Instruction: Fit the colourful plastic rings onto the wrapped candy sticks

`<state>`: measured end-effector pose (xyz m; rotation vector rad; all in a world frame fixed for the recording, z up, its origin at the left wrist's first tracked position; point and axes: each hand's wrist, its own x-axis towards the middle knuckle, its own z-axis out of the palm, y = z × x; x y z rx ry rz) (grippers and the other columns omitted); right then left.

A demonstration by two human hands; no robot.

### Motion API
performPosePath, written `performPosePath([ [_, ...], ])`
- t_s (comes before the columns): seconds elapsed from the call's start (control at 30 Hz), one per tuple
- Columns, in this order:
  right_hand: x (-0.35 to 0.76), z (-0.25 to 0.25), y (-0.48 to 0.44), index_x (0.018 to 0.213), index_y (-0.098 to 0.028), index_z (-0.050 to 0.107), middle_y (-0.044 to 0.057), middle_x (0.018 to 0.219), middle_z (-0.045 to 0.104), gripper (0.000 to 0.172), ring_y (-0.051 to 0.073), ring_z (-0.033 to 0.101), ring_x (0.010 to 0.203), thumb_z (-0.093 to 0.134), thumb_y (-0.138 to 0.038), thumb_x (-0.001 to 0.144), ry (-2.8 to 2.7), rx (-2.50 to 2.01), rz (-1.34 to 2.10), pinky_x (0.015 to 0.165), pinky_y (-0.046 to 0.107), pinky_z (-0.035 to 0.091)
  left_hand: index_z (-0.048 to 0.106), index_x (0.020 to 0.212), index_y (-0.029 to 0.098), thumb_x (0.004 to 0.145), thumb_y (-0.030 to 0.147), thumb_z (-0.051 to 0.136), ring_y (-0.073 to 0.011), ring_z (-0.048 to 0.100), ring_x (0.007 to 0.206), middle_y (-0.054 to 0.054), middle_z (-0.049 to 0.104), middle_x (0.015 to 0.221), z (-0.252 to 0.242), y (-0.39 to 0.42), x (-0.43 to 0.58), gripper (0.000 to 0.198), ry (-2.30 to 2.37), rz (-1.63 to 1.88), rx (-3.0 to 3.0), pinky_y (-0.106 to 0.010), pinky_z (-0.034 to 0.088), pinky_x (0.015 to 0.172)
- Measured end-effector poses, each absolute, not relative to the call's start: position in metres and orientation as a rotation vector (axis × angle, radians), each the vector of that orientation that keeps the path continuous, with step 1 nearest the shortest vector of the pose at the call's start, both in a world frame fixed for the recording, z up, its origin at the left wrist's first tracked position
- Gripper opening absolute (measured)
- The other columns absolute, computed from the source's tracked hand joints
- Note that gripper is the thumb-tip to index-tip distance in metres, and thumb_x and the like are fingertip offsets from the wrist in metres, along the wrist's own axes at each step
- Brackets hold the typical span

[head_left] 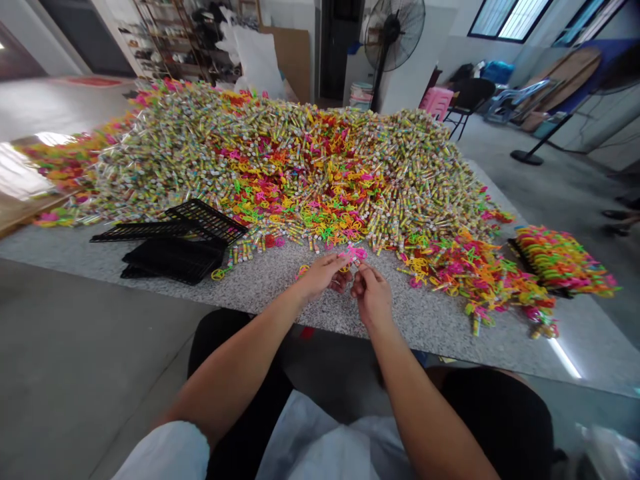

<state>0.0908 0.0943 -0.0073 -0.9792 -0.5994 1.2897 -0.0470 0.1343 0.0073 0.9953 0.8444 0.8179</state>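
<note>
A small bright pink plastic piece (pixel 356 253) is between my two hands, just above the front part of the speckled stone table (pixel 270 283). My left hand (pixel 323 275) pinches its left side, fingers closed. My right hand (pixel 373 293) is closed too, with thumb and forefinger pressed together at the lower right edge of the piece. Its exact shape is partly hidden by my fingertips. Right beyond my hands begins a wide heap of small tubes with yellow labels (pixel 420 180), mixed with colourful plastic pieces (pixel 325 193) in pink, orange, yellow and green.
Black plastic grid trays (pixel 173 257) lie stacked at an angle on the left. To the right, a loose pile of colourful pieces (pixel 480 270) spreads toward a filled rack (pixel 563 260). A standing fan (pixel 393 33) and pink stools (pixel 436 102) are behind the table.
</note>
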Motion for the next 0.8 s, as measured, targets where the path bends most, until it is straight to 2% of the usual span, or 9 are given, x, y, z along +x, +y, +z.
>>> performPosePath([
  [0.23, 0.101, -0.016, 0.095, 0.110, -0.020, 0.072, -0.010, 0.058, 0.050, 0.039, 0.008, 0.039, 0.043, 0.073, -0.046, 0.081, -0.733, -1.071, 1.205, 0.040, 0.023, 0.037, 0.059, 0.093, 0.018, 0.091, 0.055, 0.063, -0.0098, 0.053, 0.051, 0.001, 0.058, 0.068, -0.001, 0.131, -0.041, 0.037, 0.843, 0.884, 1.164, -0.022, 0.043, 0.047],
  [0.4, 0.108, -0.013, 0.092, 0.113, -0.017, 0.074, -0.008, 0.054, 0.050, 0.044, 0.010, 0.042, 0.044, 0.068, -0.051, 0.085, -0.940, -1.212, 1.112, 0.042, 0.024, 0.039, 0.056, 0.087, 0.019, 0.094, 0.053, 0.058, -0.0092, 0.051, 0.051, 0.003, 0.055, 0.067, -0.004, 0.124, -0.032, 0.035, 0.884, 0.946, 1.200, -0.022, 0.043, 0.048],
  [0.5, 0.114, -0.018, 0.088, 0.108, -0.018, 0.076, -0.007, 0.053, 0.052, 0.042, 0.011, 0.045, 0.043, 0.066, -0.052, 0.085, -1.057, -1.308, 1.104, 0.041, 0.025, 0.038, 0.056, 0.086, 0.019, 0.094, 0.053, 0.057, -0.0106, 0.053, 0.051, 0.002, 0.057, 0.067, -0.005, 0.122, -0.030, 0.035, 0.962, 0.858, 1.205, -0.024, 0.045, 0.049],
  [0.67, 0.170, -0.033, 0.091, 0.082, -0.019, 0.072, -0.005, 0.055, 0.054, 0.026, 0.012, 0.048, 0.043, 0.069, -0.044, 0.081, -1.006, -1.424, 1.191, 0.041, 0.025, 0.042, 0.063, 0.088, 0.020, 0.095, 0.055, 0.053, -0.0163, 0.062, 0.055, -0.002, 0.067, 0.070, -0.006, 0.135, -0.051, 0.037, 1.161, 0.521, 1.537, -0.027, 0.046, 0.055],
  [0.73, 0.210, -0.030, 0.101, 0.075, -0.018, 0.069, -0.004, 0.057, 0.058, 0.023, 0.011, 0.050, 0.044, 0.076, -0.041, 0.075, -0.888, -1.463, 1.074, 0.041, 0.025, 0.042, 0.067, 0.094, 0.020, 0.094, 0.048, 0.056, -0.0183, 0.066, 0.066, -0.004, 0.071, 0.078, -0.005, 0.148, -0.068, 0.030, 1.337, 0.618, 1.763, -0.029, 0.048, 0.063],
  [0.8, 0.246, -0.021, 0.114, 0.083, -0.019, 0.069, -0.003, 0.066, 0.064, 0.026, 0.010, 0.051, 0.046, 0.076, -0.043, 0.075, -0.658, -1.303, 0.880, 0.043, 0.023, 0.042, 0.071, 0.101, 0.021, 0.094, 0.039, 0.057, -0.0212, 0.069, 0.080, -0.006, 0.074, 0.089, -0.004, 0.165, -0.084, 0.023, 1.540, 0.763, 1.890, -0.031, 0.050, 0.074],
])
